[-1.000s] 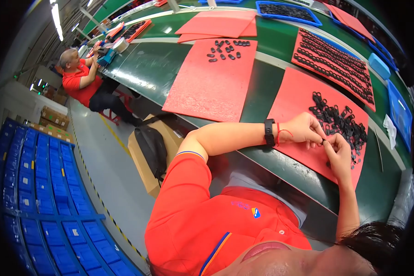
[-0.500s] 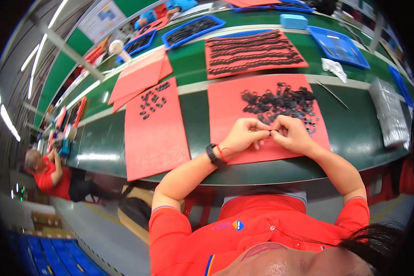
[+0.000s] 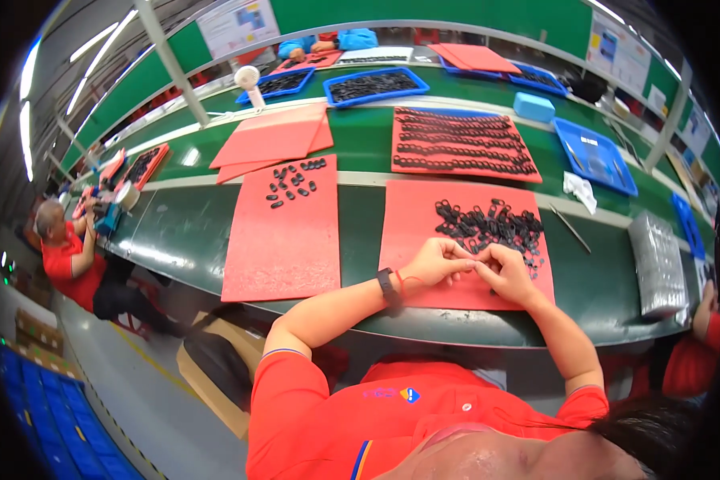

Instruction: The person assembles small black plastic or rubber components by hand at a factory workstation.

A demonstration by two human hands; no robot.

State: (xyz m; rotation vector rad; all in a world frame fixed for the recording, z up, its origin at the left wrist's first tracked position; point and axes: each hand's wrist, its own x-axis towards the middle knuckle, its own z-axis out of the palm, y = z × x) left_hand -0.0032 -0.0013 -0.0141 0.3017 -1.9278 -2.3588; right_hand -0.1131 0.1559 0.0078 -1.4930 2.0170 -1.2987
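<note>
Both hands, left hand (image 3: 438, 262) and right hand (image 3: 502, 270), are pinching together over a small black part, hidden, at the red mat's (image 3: 424, 232) near edge. The loose pile (image 3: 490, 224) is remaining largely unsorted.

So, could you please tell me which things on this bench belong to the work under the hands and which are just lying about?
In use:
- left hand and right hand, fingertips together
- pile of small black parts
- red mat under them

Lying about:
- second red mat with a few black parts
- thin rod
- white cloth
- silver tray
- blue tray
</note>
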